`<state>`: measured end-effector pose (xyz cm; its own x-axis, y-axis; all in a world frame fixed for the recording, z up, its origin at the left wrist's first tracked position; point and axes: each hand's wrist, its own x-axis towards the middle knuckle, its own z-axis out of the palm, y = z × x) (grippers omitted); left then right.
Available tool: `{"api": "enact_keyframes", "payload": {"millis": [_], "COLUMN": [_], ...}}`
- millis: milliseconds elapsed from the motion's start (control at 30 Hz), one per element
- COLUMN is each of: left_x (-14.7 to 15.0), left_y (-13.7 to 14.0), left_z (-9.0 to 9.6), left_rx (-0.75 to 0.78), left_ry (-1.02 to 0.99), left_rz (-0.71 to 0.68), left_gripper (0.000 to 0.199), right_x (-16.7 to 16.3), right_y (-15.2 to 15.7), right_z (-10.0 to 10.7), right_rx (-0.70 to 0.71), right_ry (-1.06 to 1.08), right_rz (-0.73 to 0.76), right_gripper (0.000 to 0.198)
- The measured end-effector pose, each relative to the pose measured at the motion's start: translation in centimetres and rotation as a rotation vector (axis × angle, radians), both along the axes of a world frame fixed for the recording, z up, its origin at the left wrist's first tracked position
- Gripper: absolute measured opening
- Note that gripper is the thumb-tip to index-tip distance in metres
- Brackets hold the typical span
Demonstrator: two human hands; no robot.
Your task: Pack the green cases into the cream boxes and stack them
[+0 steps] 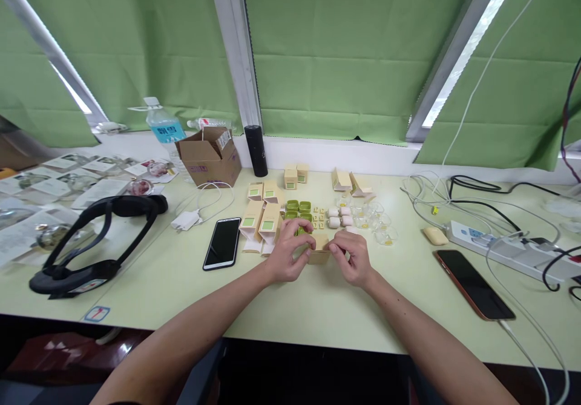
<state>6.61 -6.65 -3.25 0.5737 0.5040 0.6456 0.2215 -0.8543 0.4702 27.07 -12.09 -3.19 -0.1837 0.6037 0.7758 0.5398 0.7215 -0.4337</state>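
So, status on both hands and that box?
Left hand, right hand at opposite sides of small cardboard box. Exact grip unclear. Green containers close behind.

Small carton [319, 253] partly hidden, green cups [292, 205] overlapped, labels [267, 225] unreadable

Small carton [319, 256]: plain tan | square cups [293, 205]: green | stubby pieces [334, 222]: white, pale pink | labelled boxes [271, 216]: tan, green panels | tabletop [290, 314]: pale yellow | blinds [354, 54]: green
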Motion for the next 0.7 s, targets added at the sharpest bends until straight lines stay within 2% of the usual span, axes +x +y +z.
{"api": "enact_keyframes", "payload": {"millis": [133, 267, 333, 500, 700], "left_x": [0.0, 0.1, 0.2, 0.3, 0.7], "left_y": [0.1, 0.2, 0.2, 0.2, 0.4], "left_z": [-0.1, -0.4, -0.4, -0.5, -1.0], "left_rx": [0.015, 0.045, 0.043, -0.002, 0.028], "left_ry": [-0.015, -0.031, -0.037, -0.057, -0.079], "left_rz": [0.003, 0.021, 0.028, 0.104, 0.149], "left_gripper": [0.015, 0.021, 0.022, 0.029, 0.035], "right_x": [0.2, 0.1, 0.1, -0.1, -0.2], "right_y": [0.1, 0.2, 0.2, -0.2, -0.5], "right_z": [-0.2, -0.3, -0.2, 0.1, -0.4], "right_rx": [-0.034, -0.067, -0.054, 0.009, 0.178], "right_ry": [0.009, -0.018, -0.006, 0.079, -0.192], "right_rz": [0.011, 0.038, 0.033, -0.023, 0.030], "right_gripper": [0.043, 0.045, 0.041, 0.014, 0.009]}}
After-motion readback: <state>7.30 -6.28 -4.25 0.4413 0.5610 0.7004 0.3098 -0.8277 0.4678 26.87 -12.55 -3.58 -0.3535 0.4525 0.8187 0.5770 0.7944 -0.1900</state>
